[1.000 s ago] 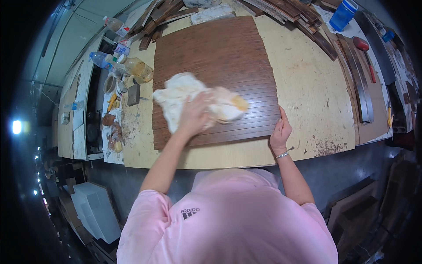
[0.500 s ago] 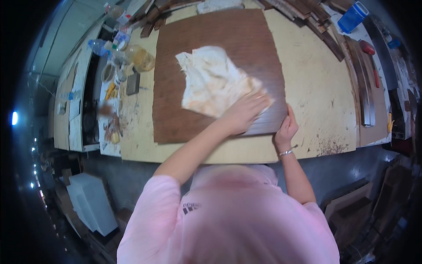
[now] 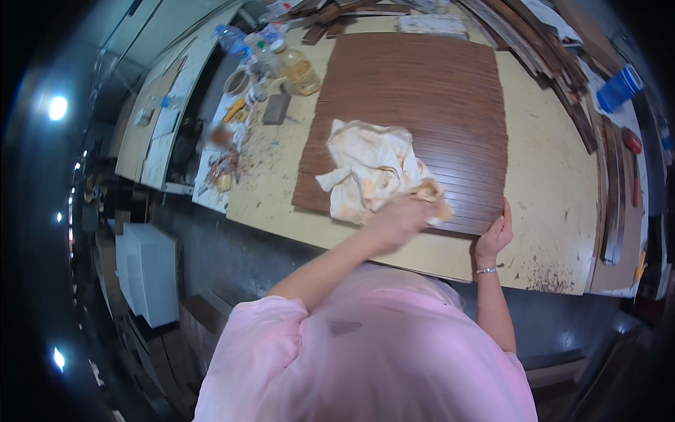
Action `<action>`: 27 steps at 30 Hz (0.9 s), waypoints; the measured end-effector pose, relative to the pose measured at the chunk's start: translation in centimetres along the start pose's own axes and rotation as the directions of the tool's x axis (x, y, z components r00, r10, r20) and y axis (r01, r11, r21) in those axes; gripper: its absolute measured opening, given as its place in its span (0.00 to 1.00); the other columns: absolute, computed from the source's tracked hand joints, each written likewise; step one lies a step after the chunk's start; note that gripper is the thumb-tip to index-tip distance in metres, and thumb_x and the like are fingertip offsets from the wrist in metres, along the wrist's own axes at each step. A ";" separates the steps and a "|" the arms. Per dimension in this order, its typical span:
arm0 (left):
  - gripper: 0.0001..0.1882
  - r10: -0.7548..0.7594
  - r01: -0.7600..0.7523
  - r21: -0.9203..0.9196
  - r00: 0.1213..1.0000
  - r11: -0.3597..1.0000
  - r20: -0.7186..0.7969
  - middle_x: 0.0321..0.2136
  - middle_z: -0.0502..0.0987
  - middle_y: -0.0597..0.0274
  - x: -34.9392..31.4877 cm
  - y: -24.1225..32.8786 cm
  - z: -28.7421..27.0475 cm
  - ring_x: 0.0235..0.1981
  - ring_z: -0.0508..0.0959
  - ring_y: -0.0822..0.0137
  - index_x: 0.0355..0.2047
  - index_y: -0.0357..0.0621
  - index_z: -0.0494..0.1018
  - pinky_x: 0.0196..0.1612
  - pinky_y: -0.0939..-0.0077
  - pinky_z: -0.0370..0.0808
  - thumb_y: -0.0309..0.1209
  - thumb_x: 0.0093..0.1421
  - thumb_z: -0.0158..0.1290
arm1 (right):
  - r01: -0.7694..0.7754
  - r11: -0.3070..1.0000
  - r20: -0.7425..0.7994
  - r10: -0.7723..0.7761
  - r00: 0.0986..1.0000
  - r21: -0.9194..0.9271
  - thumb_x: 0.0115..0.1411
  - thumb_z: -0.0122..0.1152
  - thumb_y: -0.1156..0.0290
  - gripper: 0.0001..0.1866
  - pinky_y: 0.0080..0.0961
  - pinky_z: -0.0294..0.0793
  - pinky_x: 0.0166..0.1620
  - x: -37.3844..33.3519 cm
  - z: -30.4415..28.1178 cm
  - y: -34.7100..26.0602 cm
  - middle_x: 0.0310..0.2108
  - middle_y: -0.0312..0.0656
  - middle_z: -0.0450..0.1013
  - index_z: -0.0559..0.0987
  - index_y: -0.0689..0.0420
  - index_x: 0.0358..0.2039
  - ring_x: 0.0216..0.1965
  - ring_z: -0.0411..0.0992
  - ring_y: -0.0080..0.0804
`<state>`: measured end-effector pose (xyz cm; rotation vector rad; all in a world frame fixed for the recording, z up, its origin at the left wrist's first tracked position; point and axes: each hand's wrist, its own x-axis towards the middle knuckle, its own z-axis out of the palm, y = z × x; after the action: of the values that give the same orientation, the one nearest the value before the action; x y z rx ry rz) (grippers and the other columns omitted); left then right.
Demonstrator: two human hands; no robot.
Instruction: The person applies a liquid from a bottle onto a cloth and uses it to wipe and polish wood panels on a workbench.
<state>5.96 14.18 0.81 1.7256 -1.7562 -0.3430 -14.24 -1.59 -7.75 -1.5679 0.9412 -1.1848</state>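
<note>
A dark brown wooden board (image 3: 422,77) with fine parallel grooves lies flat on the pale table. Over its near left part is spread a crumpled white cloth (image 3: 373,162) with orange-tan stains. My left hand (image 3: 402,224), a little blurred, is closed on the cloth's bunched near corner at the board's near edge. At the board's near right corner, my right hand (image 3: 495,239) grips the edge, with a bracelet at the wrist; some of its fingers are hidden.
Plastic bottles, among them one of amber liquid (image 3: 299,70), stand left of the board near a dark block (image 3: 276,109). Wood strips (image 3: 555,56) lie along the far right. A blue container (image 3: 619,89) and a red tool (image 3: 631,141) sit at the right edge of the table (image 3: 541,183).
My left hand has drawn the cloth toward the board's near edge, and the cloth is more bunched. My right hand still holds the near right corner. The whole view has shifted and turned.
</note>
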 end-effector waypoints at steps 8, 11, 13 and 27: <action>0.16 -0.671 0.716 -0.202 0.463 0.668 -0.579 0.49 0.79 0.50 -12.5 -15.9 -18.8 0.48 0.79 0.54 0.49 0.35 0.76 0.53 0.65 0.73 0.30 0.67 0.47 | 0.008 0.987 0.065 0.002 0.998 -0.158 0.71 0.43 0.70 0.22 0.31 0.61 0.64 0.5 -0.7 0.5 0.58 0.51 0.70 0.69 0.69 0.60 0.60 0.66 0.35; 0.16 -0.542 0.424 -0.338 0.658 0.840 -0.523 0.50 0.79 0.53 -10.2 -14.0 -18.0 0.50 0.78 0.56 0.50 0.35 0.76 0.56 0.67 0.72 0.29 0.66 0.49 | 0.167 0.762 0.129 -0.110 0.986 -0.626 0.68 0.48 0.71 0.24 0.41 0.57 0.66 0.5 -1.4 -0.6 0.63 0.59 0.63 0.67 0.66 0.62 0.64 0.62 0.50; 0.15 -0.426 0.387 -0.179 0.804 0.905 -0.415 0.49 0.79 0.58 -8.6 -12.0 -14.4 0.48 0.77 0.58 0.49 0.40 0.78 0.55 0.67 0.72 0.27 0.63 0.53 | 0.256 0.635 0.216 -0.141 0.966 -0.729 0.67 0.51 0.68 0.26 0.45 0.54 0.67 1.0 0.5 -3.7 0.67 0.59 0.57 0.65 0.64 0.63 0.66 0.56 0.55; 0.11 -0.586 0.541 -0.516 0.805 0.664 0.091 0.41 0.81 0.66 -6.8 -17.0 -16.4 0.35 0.77 0.70 0.47 0.43 0.79 0.40 0.73 0.73 0.27 0.64 0.53 | 0.293 0.350 0.326 0.038 0.945 -0.890 0.68 0.51 0.53 0.31 0.53 0.49 0.69 0.6 12.2 -7.4 0.70 0.52 0.52 0.63 0.56 0.66 0.70 0.50 0.50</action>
<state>28.85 23.12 1.36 1.7852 -0.8811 -0.9153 -1.94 2.60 -1.81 -2.7023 1.4271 -0.3586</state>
